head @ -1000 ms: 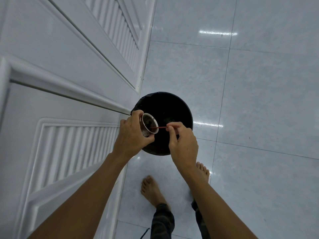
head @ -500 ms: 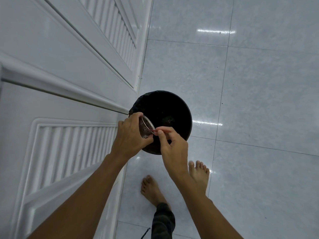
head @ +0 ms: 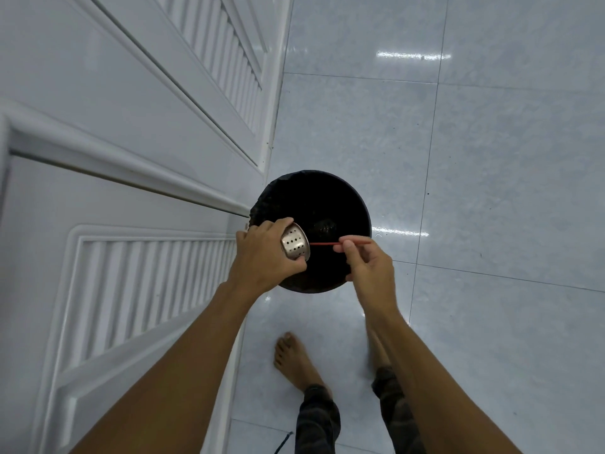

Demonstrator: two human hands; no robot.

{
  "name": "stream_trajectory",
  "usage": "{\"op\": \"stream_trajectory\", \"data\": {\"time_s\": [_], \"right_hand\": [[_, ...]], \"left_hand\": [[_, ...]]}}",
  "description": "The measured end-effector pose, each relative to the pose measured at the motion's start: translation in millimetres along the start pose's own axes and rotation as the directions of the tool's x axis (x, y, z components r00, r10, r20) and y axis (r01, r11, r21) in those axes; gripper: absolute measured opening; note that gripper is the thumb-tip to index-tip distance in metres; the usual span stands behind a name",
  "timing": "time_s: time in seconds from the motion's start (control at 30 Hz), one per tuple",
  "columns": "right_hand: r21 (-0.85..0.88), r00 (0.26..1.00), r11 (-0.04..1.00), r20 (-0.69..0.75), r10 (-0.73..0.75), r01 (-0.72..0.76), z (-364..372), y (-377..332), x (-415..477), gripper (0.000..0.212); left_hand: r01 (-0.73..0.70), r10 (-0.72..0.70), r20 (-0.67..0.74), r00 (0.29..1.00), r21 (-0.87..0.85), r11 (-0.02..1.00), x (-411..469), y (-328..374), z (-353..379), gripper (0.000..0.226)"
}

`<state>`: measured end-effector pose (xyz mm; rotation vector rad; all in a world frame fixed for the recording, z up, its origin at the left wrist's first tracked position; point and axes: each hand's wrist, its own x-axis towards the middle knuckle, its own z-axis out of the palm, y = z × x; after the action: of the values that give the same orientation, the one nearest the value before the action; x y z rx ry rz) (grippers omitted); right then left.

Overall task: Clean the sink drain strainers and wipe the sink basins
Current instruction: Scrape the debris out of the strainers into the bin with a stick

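My left hand (head: pixel 265 255) grips a small metal drain strainer (head: pixel 294 245), a perforated cup turned on its side so its holed wall faces me and its mouth points right. It hangs over the left part of a round black trash bin (head: pixel 347 204) on the floor. My right hand (head: pixel 368 267) pinches a thin red stick (head: pixel 327 243) that lies level, its left tip at the strainer's mouth. Some dark debris (head: pixel 325 227) lies deep inside the bin.
White louvred cabinet doors (head: pixel 131 158) fill the left side, right beside the bin. Glossy pale floor tiles (head: pixel 491 158) spread to the right and beyond. My bare feet (head: pixel 294 362) stand just below the bin.
My right hand has drawn back to the right, pulling the red stick out of the strainer's cup. My left hand has tipped the strainer so its holed wall shows.
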<state>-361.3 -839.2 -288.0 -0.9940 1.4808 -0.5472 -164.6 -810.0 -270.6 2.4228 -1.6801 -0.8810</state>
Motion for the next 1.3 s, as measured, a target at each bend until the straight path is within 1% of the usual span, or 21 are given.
{"op": "stream_trajectory", "data": {"time_s": [0.07, 0.13, 0.2, 0.27, 0.33, 0.4, 0.47, 0.5, 0.6, 0.63, 0.7, 0.8, 0.87, 0.93, 1.0, 1.07, 1.13, 1.17, 1.23, 1.27, 1.3], "right_hand": [[0.052, 0.996, 0.998, 0.083, 0.035, -0.039, -2.0, 2.1, 1.7, 0.013], [-0.021, 0.992, 0.999, 0.124, 0.028, -0.026, 0.1, 4.7, 1.2, 0.013], [-0.04, 0.999, 0.998, 0.036, 0.041, -0.04, -0.2, 5.6, 4.7, 0.015], [0.087, 0.994, 0.991, -0.034, 0.108, -0.105, -4.4, 3.1, 10.7, 0.016], [0.185, 0.985, 0.968, 0.036, 0.167, -0.17, -5.7, -0.3, 13.4, 0.016], [0.218, 0.974, 0.953, 0.122, 0.189, -0.212, -3.4, -2.4, 12.1, 0.017], [0.196, 0.969, 0.955, 0.151, 0.195, -0.223, -2.7, -2.1, 10.4, 0.017], [0.149, 0.973, 0.967, 0.143, 0.183, -0.204, -3.6, -2.8, 10.1, 0.017], [-0.065, 0.995, 0.997, 0.08, 0.055, -0.05, -4.1, -5.8, 10.3, 0.016], [-0.107, 0.999, 0.994, 0.046, 0.014, -0.009, -3.1, -7.8, 10.5, 0.016], [-0.104, 1.0, 0.994, 0.0, -0.028, 0.028, -0.3, -11.2, 9.9, 0.016], [0.004, 0.999, 1.0, 0.05, -0.003, 0.003, 3.4, -8.7, 6.6, 0.016], [-0.027, 0.994, 1.0, 0.106, -0.005, 0.008, 5.4, -3.4, 1.5, 0.016], [-0.067, 0.998, 0.998, 0.055, 0.015, -0.012, 4.9, 3.4, 1.4, 0.019], [0.033, 0.996, 0.996, -0.007, 0.084, -0.084, 2.0, 9.0, 3.9, 0.02], [0.098, 0.992, 0.988, 0.048, 0.114, -0.119, 2.1, 12.9, 5.2, 0.018], [0.057, 0.985, 0.993, 0.15, 0.091, -0.1, 7.2, 13.6, 2.0, 0.016], [0.023, 0.984, 0.995, 0.155, 0.092, -0.097, 9.9, 14.7, 1.0, 0.016], [0.004, 0.989, 0.991, 0.049, 0.136, -0.137, 9.5, 15.8, 4.9, 0.018], [0.04, 0.986, 0.985, -0.01, 0.168, -0.168, 7.2, 16.4, 8.4, 0.019], [0.097, 0.979, 0.976, -0.028, 0.2, -0.196, 4.5, 17.3, 10.9, 0.02]], "left_hand": [[0.012, -0.011, 0.024, 1.0, -0.014, 1.0, 3.2, 2.3, -2.1, 0.088], [-0.007, 0.008, 0.026, 1.0, -0.054, 0.999, 4.9, 6.8, -2.6, 0.087], [-0.009, 0.011, 0.026, 1.0, -0.065, 0.998, 6.4, 9.4, -3.8, 0.08], [0.01, -0.009, 0.009, 1.0, -0.087, 0.996, 7.6, 7.9, -6.2, 0.074], [0.0, -0.002, -0.011, 1.0, -0.138, 0.99, 7.5, 7.0, -9.2, 0.07], [-0.038, 0.029, -0.043, 0.999, -0.211, 0.977, 6.3, 8.7, -12.5, 0.066], [-0.084, 0.06, -0.095, 0.994, -0.28, 0.956, 4.6, 9.1, -16.4, 0.064], [-0.107, 0.078, -0.11, 0.991, -0.291, 0.951, 3.8, 8.4, -17.7, 0.063], [-0.128, 0.112, -0.075, 0.991, -0.262, 0.956, 0.2, 7.0, -18.2, 0.064], [-0.111, 0.099, -0.058, 0.993, -0.257, 0.96, -1.0, 6.7, -17.3, 0.064], [-0.064, 0.055, -0.042, 0.998, -0.241, 0.968, -2.9, 6.5, -15.0, 0.064], [-0.021, 0.013, -0.038, 0.999, -0.212, 0.977, -3.2, 6.6, -12.9, 0.065], [-0.019, 0.016, -0.018, 1.0, -0.187, 0.982, -2.4, 8.5, -11.9, 0.066], [-0.003, 0.003, 0.0, 1.0, -0.15, 0.989, -1.4, 9.0, -10.7, 0.068], [0.042, -0.043, -0.013, 0.999, -0.118, 0.992, -1.1, 6.3, -10.3, 0.068], [0.065, -0.067, -0.021, 0.998, -0.101, 0.993, -0.7, 4.4, -9.2, 0.067], [0.047, -0.047, -0.002, 0.999, -0.098, 0.994, -0.4, 6.9, -7.2, 0.068], [0.036, -0.035, 0.009, 0.999, -0.096, 0.995, -0.2, 8.7, -6.1, 0.068], [0.039, -0.038, 0.016, 0.999, -0.092, 0.995, -0.5, 9.9, -4.9, 0.068], [0.052, -0.052, 0.009, 0.999, -0.093, 0.994, -0.7, 8.8, -4.9, 0.068], [0.067, -0.068, 0.0, 0.998, -0.094, 0.993, -1.0, 7.1, -5.1, 0.068]]}}
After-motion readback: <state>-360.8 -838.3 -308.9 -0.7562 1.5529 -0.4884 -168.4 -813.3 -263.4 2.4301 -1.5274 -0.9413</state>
